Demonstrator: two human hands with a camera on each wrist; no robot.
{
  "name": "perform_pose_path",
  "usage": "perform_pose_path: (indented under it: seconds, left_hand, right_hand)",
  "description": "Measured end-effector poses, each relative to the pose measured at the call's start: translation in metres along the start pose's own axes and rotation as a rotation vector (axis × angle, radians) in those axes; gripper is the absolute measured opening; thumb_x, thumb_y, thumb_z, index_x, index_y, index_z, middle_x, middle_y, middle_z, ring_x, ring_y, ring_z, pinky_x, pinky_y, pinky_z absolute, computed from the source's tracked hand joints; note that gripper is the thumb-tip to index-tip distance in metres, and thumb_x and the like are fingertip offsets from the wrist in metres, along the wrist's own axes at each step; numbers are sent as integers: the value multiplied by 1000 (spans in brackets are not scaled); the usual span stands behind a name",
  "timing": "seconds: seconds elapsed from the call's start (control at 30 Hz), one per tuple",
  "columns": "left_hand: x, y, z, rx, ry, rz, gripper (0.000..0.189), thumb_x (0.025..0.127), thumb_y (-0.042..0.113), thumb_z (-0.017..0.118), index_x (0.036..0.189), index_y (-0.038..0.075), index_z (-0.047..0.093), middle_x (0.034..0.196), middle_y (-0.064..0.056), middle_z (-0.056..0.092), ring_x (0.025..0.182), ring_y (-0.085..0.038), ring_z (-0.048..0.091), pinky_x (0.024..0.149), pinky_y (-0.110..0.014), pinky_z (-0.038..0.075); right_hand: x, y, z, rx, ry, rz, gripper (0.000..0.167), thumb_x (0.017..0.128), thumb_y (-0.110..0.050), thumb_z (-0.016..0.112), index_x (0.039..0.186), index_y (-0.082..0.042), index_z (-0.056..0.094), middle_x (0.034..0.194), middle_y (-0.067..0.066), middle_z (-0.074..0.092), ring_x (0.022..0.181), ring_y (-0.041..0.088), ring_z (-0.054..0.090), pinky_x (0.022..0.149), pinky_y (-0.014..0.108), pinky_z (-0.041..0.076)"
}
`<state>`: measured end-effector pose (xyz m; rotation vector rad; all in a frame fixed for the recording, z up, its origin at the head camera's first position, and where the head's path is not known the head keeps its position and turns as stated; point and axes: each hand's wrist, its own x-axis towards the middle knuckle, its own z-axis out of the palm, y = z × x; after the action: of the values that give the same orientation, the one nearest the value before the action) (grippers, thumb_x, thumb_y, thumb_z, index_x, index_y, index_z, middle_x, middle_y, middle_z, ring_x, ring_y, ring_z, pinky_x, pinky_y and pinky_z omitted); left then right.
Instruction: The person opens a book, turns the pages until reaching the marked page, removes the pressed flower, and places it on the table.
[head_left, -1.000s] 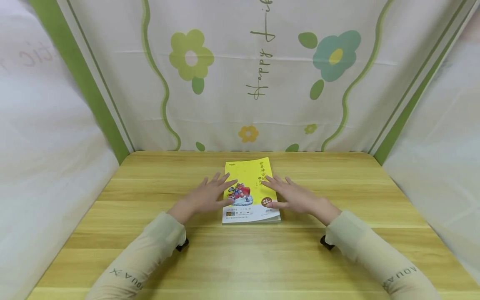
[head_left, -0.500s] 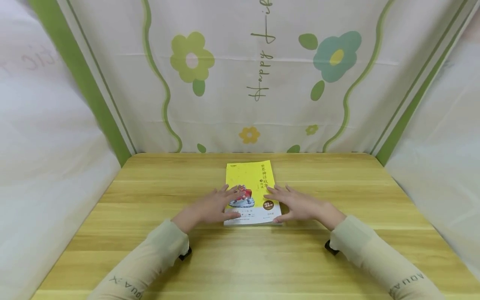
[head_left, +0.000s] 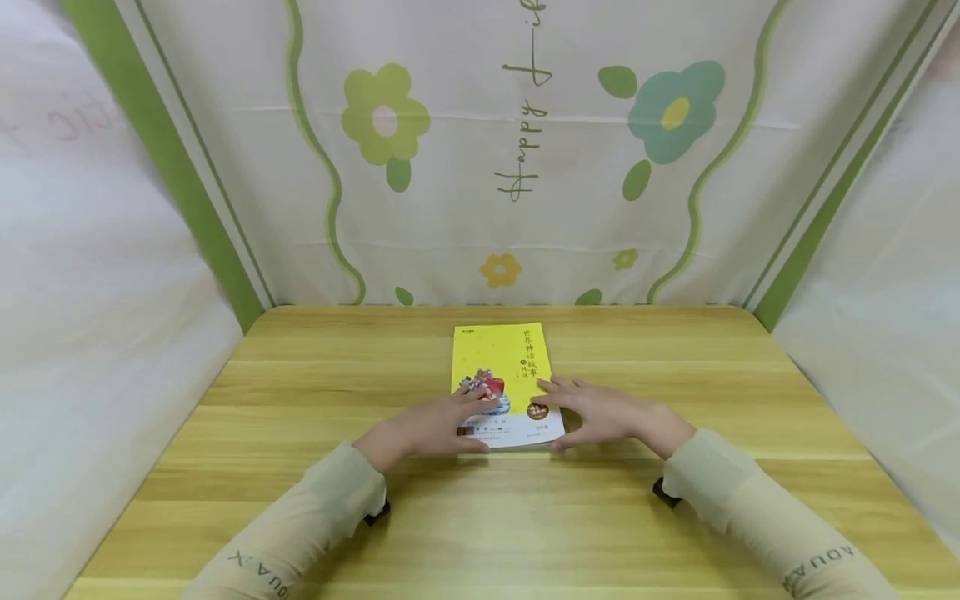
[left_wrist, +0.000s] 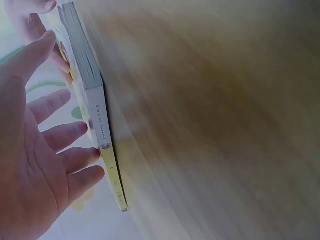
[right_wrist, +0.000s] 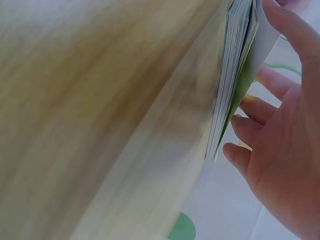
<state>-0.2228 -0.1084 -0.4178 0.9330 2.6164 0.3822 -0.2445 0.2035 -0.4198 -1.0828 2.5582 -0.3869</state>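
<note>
Left hand and right hand, both released with fingers loosely spread, reach over the book from either side; whether they touch it cannot be told. White flower-printed cloth hangs behind the wood-grained desk. Flat on it, toward the far edge, the rectangular yellow-and-white book shows pale page edges. The left hand partly hides the printed figure.
</note>
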Motion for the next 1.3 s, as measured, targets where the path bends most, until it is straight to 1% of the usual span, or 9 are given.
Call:
perform_pose_path:
  seconds: [0.17,0.27,0.43,0.53,0.73,0.97,1.1,1.2,1.3]
  left_hand:
    - [1,-1,1,-26,-8,-15,80,94,54,69,162,29,35,169,0,23,154,-33,19,114,-59,35]
    - [2,-1,1,-25,-2,-9,78,94,53,70,161,26,38,169,-2,23,154,-33,20,114,-58,34]
    - [4,2,0,-1,12,8,75,94,51,71,157,19,46,167,-6,27,153,-35,24,115,-54,35]
    - [6,3,1,20,17,1,74,95,52,70,156,18,46,166,-6,29,151,-35,27,115,-52,36]
    - [11,6,2,46,24,-4,74,96,52,69,156,15,46,165,-5,33,151,-35,29,116,-51,34]
    - [14,12,3,65,40,-29,77,93,56,70,154,15,49,164,-5,36,148,-31,37,114,-49,38]
    - [17,16,4,88,51,-21,76,94,57,68,154,14,50,161,-4,40,147,-28,38,114,-48,39]
    - [19,20,5,109,53,-21,75,95,58,67,154,15,50,160,-4,42,148,-27,37,113,-49,40]
    - [21,23,7,124,51,-28,74,95,59,66,153,16,51,160,-3,43,147,-29,39,109,-52,43]
  right_hand:
    - [2,1,0,5,-15,-1,82,92,-62,68,156,-15,47,167,12,27,152,39,23,116,61,27]
    - [3,2,0,6,-18,2,80,93,-62,66,156,-15,47,167,12,27,152,38,25,117,59,28]
    - [3,1,-2,4,-8,-9,74,95,-56,66,154,-13,50,165,14,29,151,40,26,117,60,28]
    - [4,0,-3,0,-5,-20,71,96,-53,66,152,-12,51,164,15,31,150,40,27,116,60,28]
    - [5,1,-3,-5,14,-41,69,98,-52,64,151,-11,53,163,17,33,149,42,29,116,61,29]
    - [5,1,-5,-21,18,-48,62,102,-52,57,150,-12,55,161,16,37,148,39,32,115,60,31]
    - [6,0,-8,-31,40,-60,58,104,-52,53,147,-13,59,159,16,41,147,39,36,115,59,32]
    - [7,-1,-9,-28,48,-56,59,104,-54,51,146,-14,60,158,15,43,146,38,37,115,58,32]
    - [9,-1,-9,-26,53,-49,62,104,-59,48,144,-15,61,157,14,44,146,37,38,115,58,32]
